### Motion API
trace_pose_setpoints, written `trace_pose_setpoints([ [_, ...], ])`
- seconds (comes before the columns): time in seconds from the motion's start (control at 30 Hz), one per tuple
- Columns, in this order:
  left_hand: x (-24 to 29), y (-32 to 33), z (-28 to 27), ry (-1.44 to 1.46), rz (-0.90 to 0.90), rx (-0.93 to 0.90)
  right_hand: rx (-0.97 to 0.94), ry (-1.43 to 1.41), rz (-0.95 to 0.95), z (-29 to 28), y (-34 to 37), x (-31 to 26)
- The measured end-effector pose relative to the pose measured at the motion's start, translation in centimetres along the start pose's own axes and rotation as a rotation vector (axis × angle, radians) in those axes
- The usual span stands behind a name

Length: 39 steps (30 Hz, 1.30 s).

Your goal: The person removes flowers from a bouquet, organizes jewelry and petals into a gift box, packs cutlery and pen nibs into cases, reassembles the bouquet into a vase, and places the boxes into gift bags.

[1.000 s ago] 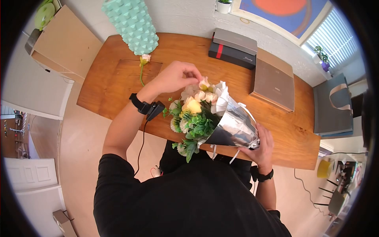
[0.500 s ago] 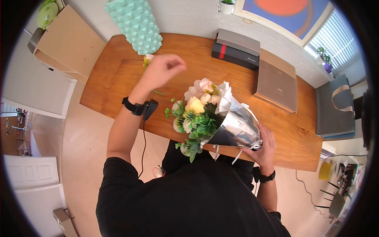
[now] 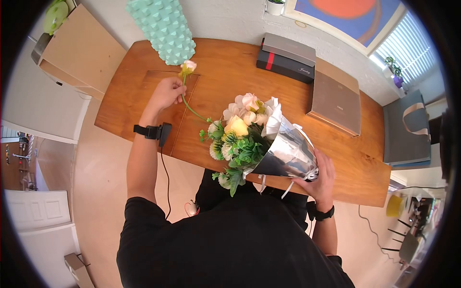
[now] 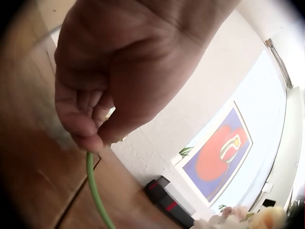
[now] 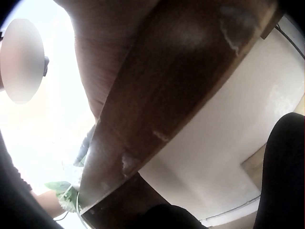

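Note:
In the head view a bouquet of pink, yellow and white flowers (image 3: 236,127) with green leaves lies in a silver wrapper (image 3: 286,152) at the table's front. My right hand (image 3: 321,177) grips the wrapper's narrow end. My left hand (image 3: 168,93) pinches the green stem of a single pale pink rose (image 3: 188,66), left of the bouquet; its bloom points toward the back. The left wrist view shows thumb and fingertips closed on the stem (image 4: 95,191). In the right wrist view only part of my right hand (image 5: 107,43) shows, and its fingers are hidden.
A mint studded vase (image 3: 165,33) stands at the table's back left. A black box with a red stripe (image 3: 285,65) and a brown box (image 3: 334,98) lie at the back right. A grey bag (image 3: 406,134) stands beyond the right edge of the wooden table (image 3: 355,168).
My left hand has left the bouquet, moved left and taken hold of the single rose's stem, and the rose has shifted slightly. My right hand keeps its grip on the wrapper.

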<state>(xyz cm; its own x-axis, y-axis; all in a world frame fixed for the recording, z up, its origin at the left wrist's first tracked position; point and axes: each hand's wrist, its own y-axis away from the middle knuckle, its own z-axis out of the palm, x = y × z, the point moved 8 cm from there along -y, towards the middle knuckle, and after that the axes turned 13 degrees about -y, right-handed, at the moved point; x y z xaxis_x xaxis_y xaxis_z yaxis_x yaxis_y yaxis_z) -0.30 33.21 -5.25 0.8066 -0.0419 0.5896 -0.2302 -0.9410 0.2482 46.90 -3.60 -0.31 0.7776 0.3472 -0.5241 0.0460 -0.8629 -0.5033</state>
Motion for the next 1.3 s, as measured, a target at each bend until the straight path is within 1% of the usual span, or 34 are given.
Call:
trace_pose_setpoints([
  [0.07, 2.9, 1.5, -0.6, 0.371, 0.178, -0.011, -0.003, -0.003, 0.004, 0.1, 0.0, 0.1],
  [0.1, 3.9, 2.3, -0.9, 0.374, 0.179, -0.013, -0.004, -0.009, 0.008, 0.1, 0.1, 0.2],
  [0.17, 7.0, 4.4, -3.3, 0.584, 0.289, 0.124, -0.006, -0.006, 0.013, 0.1, 0.1, 0.2],
  [0.2, 8.0, 5.3, -3.7, 0.587, 0.286, 0.124, -0.006, -0.006, 0.016, 0.2, 0.2, 0.3],
  [0.27, 10.4, 7.1, -4.9, 0.799, 0.4, 0.132, -0.016, -0.005, 0.03, 0.3, 0.4, 0.5],
  [0.3, 11.3, 7.7, -5.1, 0.8, 0.4, 0.134, -0.022, -0.004, 0.044, 0.4, 0.5, 0.7],
  [0.33, 12.5, 8.5, -5.2, 0.805, 0.437, 0.119, -0.023, -0.004, 0.043, 0.5, 0.4, 0.8],
  [0.37, 13.6, 9.0, -5.1, 0.809, 0.474, 0.103, -0.015, 0.002, 0.029, 0.4, 0.4, 0.7],
  [0.4, 14.3, 9.2, -4.9, 0.81, 0.474, 0.103, -0.007, 0.008, 0.016, 0.4, 0.5, 0.6],
  [0.47, 16.3, 9.6, -3.7, 0.807, 0.516, 0.032, -0.005, 0.011, 0.015, 0.4, 0.6, 0.6],
  [0.5, 17.0, 9.5, -3.3, 0.807, 0.516, 0.032, -0.004, 0.013, 0.014, 0.4, 0.6, 0.7],
  [0.57, 18.7, 9.4, -1.8, 0.795, 0.512, -0.046, -0.003, 0.013, 0.014, 0.3, 0.5, 0.6],
  [0.6, 19.4, 9.4, -1.4, 0.795, 0.514, -0.046, -0.003, 0.013, 0.015, 0.3, 0.5, 0.5],
  [0.67, 20.9, 9.1, 0.2, 0.68, 0.487, -0.118, -0.002, 0.005, 0.019, 0.2, 0.5, 0.5],
  [0.7, 21.3, 8.9, 0.6, 0.68, 0.489, -0.119, -0.004, -0.004, 0.025, 0.2, 0.5, 0.5],
  [0.77, 22.1, 8.4, 2.4, 0.691, 0.493, -0.198, -0.003, -0.006, 0.031, 0.2, 0.5, 0.5],
  [0.8, 22.4, 8.1, 3.1, 0.69, 0.492, -0.199, -0.004, -0.008, 0.037, 0.2, 0.5, 0.5],
  [0.87, 22.9, 7.8, 5.2, 0.643, 0.464, -0.291, -0.001, 0.0, 0.03, 0.1, 0.2, 0.2],
  [0.9, 23.2, 7.8, 5.5, 0.642, 0.464, -0.291, 0.002, 0.009, 0.023, 0.1, 0.1, 0.0],
  [0.97, 23.7, 7.9, 6.4, 0.595, 0.465, -0.349, 0.005, 0.011, 0.018, 0.1, 0.0, 0.0],
  [1.1, 24.0, 7.2, 5.8, 0.582, 0.474, -0.303, 0.015, 0.021, -0.014, 0.0, 0.0, -0.1],
  [1.17, 23.6, 6.4, 4.3, 0.607, 0.459, -0.154, 0.012, 0.016, -0.006, 0.0, 0.0, -0.2],
  [1.2, 23.5, 6.3, 4.5, 0.606, 0.457, -0.154, 0.008, 0.01, 0.001, 0.0, -0.1, -0.2],
  [1.27, 22.9, 6.0, 6.2, 0.615, 0.413, -0.239, 0.009, 0.009, -0.006, 0.1, -0.1, -0.1],
  [1.3, 22.8, 6.0, 7.0, 0.615, 0.413, -0.239, 0.012, 0.011, -0.011, 0.0, -0.1, -0.1],
])
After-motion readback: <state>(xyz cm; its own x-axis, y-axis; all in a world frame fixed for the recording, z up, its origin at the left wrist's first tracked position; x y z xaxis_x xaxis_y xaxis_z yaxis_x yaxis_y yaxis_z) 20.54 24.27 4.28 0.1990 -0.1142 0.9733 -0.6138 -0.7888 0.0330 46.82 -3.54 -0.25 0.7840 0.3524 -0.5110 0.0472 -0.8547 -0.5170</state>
